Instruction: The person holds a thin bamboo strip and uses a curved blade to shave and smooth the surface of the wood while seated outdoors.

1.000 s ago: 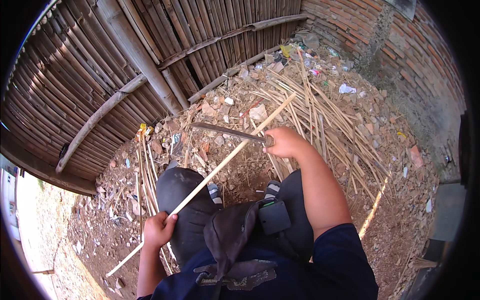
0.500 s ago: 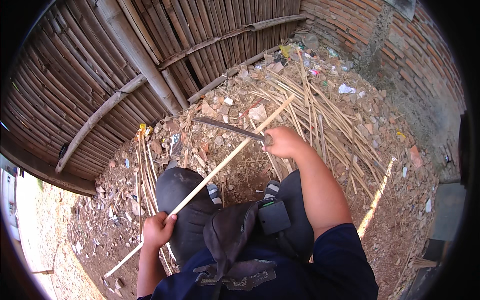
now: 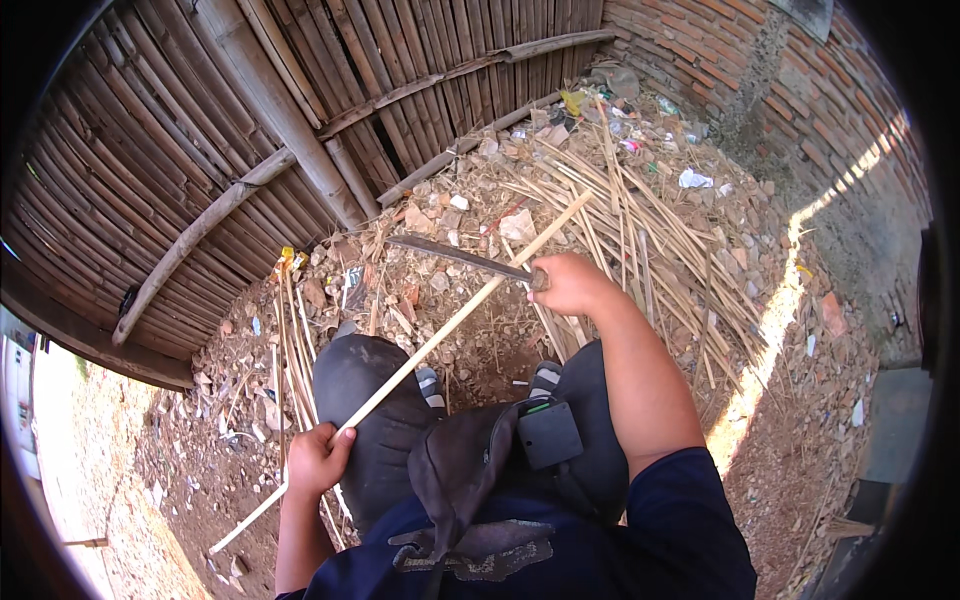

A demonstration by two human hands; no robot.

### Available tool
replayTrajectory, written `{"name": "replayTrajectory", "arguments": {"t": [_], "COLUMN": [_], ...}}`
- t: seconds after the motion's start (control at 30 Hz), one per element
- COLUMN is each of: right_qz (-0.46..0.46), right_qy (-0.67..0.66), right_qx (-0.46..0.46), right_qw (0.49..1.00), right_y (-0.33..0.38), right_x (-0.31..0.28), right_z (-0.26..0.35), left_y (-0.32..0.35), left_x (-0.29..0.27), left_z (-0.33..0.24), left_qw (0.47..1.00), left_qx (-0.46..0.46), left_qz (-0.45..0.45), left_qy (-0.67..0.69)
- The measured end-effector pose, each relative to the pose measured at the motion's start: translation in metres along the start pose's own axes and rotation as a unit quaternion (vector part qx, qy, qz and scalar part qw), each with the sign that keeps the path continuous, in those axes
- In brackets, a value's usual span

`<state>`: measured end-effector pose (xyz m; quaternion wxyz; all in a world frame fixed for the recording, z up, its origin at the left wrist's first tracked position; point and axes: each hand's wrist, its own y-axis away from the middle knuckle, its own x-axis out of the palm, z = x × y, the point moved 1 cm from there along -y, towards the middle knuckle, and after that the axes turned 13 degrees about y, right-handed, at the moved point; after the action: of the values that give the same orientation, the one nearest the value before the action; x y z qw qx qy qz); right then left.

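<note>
My left hand (image 3: 318,460) grips a long pale bamboo strip (image 3: 450,322) near its lower end; the strip runs diagonally up to the right, over my left knee, toward the pile of stalks. My right hand (image 3: 568,285) is shut on the handle of a long dark blade (image 3: 455,254) that points left and lies across the strip a little above it. I am crouched, with both knees in dark trousers below the strip.
A heap of split bamboo stalks (image 3: 650,230) and rubble lies ahead and to the right. A woven bamboo wall (image 3: 200,130) with slanted poles stands at the left and back, a brick wall (image 3: 740,60) at the right. A dark pouch (image 3: 545,435) hangs at my waist.
The blade and my right hand have shifted very slightly; the strip and my left hand stay as they were.
</note>
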<state>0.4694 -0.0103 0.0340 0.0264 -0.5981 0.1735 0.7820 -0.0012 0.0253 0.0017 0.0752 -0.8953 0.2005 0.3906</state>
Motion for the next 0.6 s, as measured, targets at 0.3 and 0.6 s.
{"name": "replayTrajectory", "arguments": {"t": [0.3,0.6], "right_qz": [-0.003,-0.009], "right_qy": [0.000,-0.004], "right_qx": [-0.001,-0.005], "right_qw": [1.000,1.000], "right_y": [0.0014,0.0010], "right_x": [-0.0018,0.0002], "right_z": [0.0020,0.0003], "left_y": [-0.0004,-0.0002], "left_x": [-0.0006,-0.0006], "left_z": [-0.0010,-0.0013], "left_qw": [1.000,1.000], "left_qx": [-0.004,0.001], "left_qz": [0.008,0.005], "left_qy": [0.007,-0.003]}}
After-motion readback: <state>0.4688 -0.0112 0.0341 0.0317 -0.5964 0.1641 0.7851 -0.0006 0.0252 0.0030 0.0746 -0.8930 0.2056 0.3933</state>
